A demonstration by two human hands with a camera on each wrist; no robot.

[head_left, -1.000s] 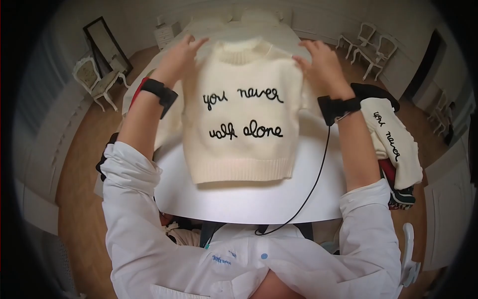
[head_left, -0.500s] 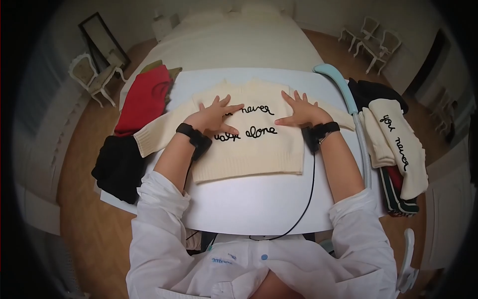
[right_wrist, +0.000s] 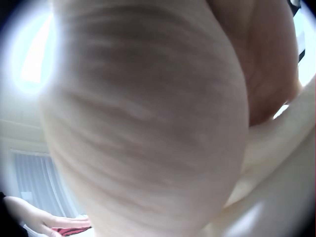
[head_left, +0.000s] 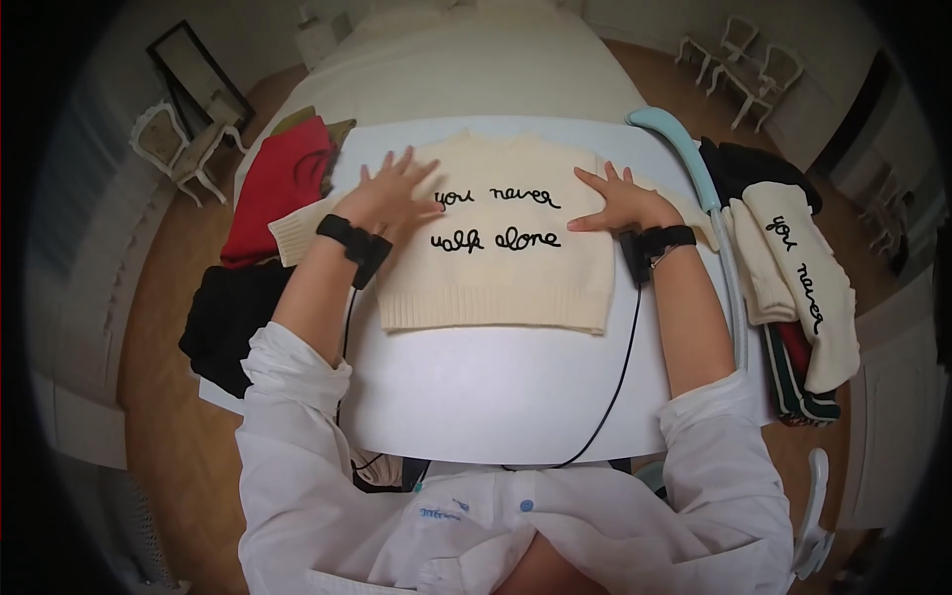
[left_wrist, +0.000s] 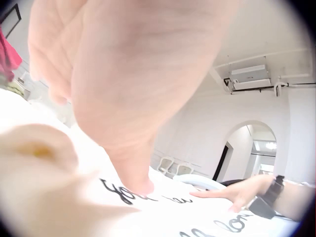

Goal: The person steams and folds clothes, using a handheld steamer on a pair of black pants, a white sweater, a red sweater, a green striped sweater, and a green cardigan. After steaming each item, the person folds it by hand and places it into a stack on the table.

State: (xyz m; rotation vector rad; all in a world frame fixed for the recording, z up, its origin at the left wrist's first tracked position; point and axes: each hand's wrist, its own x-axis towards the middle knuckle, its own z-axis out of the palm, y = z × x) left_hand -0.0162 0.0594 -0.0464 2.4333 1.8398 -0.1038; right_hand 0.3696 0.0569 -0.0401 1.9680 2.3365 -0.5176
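Observation:
A cream sweater (head_left: pixel 496 283) with black cursive lettering lies spread on the white table (head_left: pixel 496 397), its sleeves out to both sides. My left hand (head_left: pixel 392 196), fingers spread, is at the sweater's left upper part, beside the first word. In the left wrist view the left thumb (left_wrist: pixel 138 180) meets the cloth by the lettering (left_wrist: pixel 118 191). My right hand (head_left: pixel 625 203) rests at the right edge of the sweater's body near the sleeve, fingers apart and thumb toward the lower line. The right wrist view is mostly filled by the right hand (right_wrist: pixel 148 118).
Red clothing (head_left: pixel 278 188) and a black garment (head_left: pixel 233 322) lie along the table's left side. At the right are a pale blue curved bar (head_left: pixel 684 149), folded cream knitwear (head_left: pixel 808 288) and dark clothes (head_left: pixel 754 174). Behind the table stands a bed (head_left: pixel 476 74).
The raised sweater came down flat onto the table. Since then both hands have moved outward from its middle, uncovering the lettering, and the sweater sits slightly higher in the view.

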